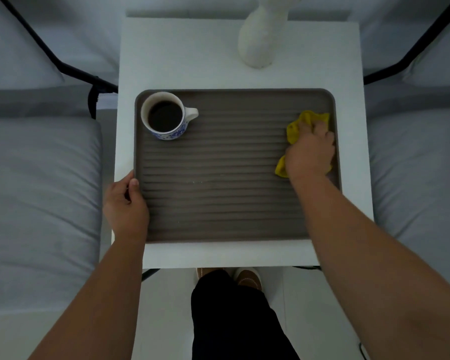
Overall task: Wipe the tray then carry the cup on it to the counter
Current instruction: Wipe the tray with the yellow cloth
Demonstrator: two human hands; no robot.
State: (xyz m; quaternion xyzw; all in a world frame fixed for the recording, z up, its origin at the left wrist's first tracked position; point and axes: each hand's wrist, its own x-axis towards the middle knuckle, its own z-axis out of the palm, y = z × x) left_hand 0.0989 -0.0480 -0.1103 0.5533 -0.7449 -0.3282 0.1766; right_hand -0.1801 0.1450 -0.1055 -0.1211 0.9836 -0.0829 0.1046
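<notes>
A brown ribbed tray (218,198) lies on a small white table (182,58). In the tray's far left corner stands a white cup with a blue pattern (166,118), filled with dark liquid, its handle pointing right. My right hand (311,152) presses a crumpled yellow cloth (307,120) onto the tray near its right rim. My left hand (125,203) grips the tray's left rim near the front corner, thumb on top.
A white vase (263,35) stands at the back of the table. Grey cushioned seats with black frames flank the table, left (37,190) and right (421,165). My legs and brown shoes (247,278) show below the table's front edge.
</notes>
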